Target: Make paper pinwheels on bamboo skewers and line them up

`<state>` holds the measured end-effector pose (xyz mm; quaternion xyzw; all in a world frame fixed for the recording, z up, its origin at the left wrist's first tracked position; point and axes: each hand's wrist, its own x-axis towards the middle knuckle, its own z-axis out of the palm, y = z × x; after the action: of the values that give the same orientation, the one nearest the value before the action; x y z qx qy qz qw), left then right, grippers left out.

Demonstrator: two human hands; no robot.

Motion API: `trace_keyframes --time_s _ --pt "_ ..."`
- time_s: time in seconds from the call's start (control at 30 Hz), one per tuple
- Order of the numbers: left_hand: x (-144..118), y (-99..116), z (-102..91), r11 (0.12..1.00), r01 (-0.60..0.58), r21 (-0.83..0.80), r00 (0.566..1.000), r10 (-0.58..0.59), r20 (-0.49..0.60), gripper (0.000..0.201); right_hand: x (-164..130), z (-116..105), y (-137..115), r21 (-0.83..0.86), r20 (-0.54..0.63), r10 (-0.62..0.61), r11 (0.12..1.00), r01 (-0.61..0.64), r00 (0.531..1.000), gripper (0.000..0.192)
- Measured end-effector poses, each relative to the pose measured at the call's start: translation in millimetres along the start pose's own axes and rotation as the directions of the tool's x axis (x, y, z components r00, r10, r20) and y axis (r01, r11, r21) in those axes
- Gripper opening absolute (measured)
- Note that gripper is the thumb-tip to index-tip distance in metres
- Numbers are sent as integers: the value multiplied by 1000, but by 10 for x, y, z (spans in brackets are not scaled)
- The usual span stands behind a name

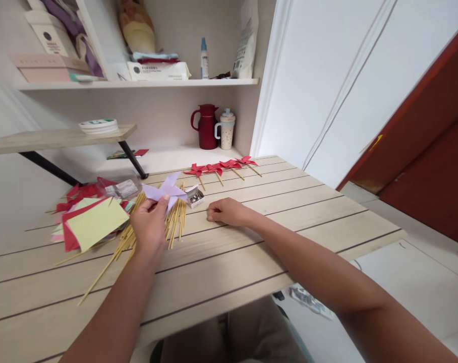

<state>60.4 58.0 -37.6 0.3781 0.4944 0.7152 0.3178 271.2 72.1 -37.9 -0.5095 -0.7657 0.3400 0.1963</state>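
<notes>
A lilac paper pinwheel (168,187) is pinched in my left hand (150,222), held over a loose pile of thin wooden sticks (175,224). My right hand (226,212) rests on the table with its fingers curled; whether anything is between the fingertips is hidden. Between the two hands stands a small open box (195,197) with shiny metal pins inside. Several red pinwheels (214,168) on sticks lie in a row behind it. To the left of my left hand lie yellow and red paper sheets (98,222).
Red paper pieces and a clear plastic pack (123,188) lie at the table's back left, by a raised wooden stand (58,138). A red jug (207,128) and a speckled cup (226,131) stand behind the slatted table (251,262). A shelf (138,83) hangs above.
</notes>
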Motion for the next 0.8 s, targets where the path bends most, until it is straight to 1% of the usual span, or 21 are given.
trace_keyframes --time_s 0.13,0.23,0.33,0.4,0.47,0.57,0.67,0.8 --pt "3 -3 0 1000 10 22 1000 -10 -2 31 22 21 -16 -56 -38 22 998 -24 999 21" --pt "-5 6 2 999 5 37 1000 -5 4 30 38 37 -5 -59 -62 30 998 -33 998 21" --pt "-17 23 4 999 10 40 1000 -10 -2 30 36 28 31 -25 -68 20 999 -22 997 18" --pt "-23 31 4 999 14 49 1000 -13 -12 28 23 5 69 22 -48 7 1000 -6 999 13" --pt "-23 33 1 998 14 59 1000 -13 -8 26 6 -22 115 82 -4 -5 997 6 1000 10" --pt "-15 23 -5 999 27 47 999 -28 22 26 -6 -50 177 167 63 -31 986 20 998 14" --pt "-8 2 -9 999 37 33 998 -39 50 28 0 -54 212 243 88 -30 970 8 996 16" --pt "-4 -24 -17 999 21 45 998 -23 56 30 5 -60 232 249 102 -3 968 -22 995 14"
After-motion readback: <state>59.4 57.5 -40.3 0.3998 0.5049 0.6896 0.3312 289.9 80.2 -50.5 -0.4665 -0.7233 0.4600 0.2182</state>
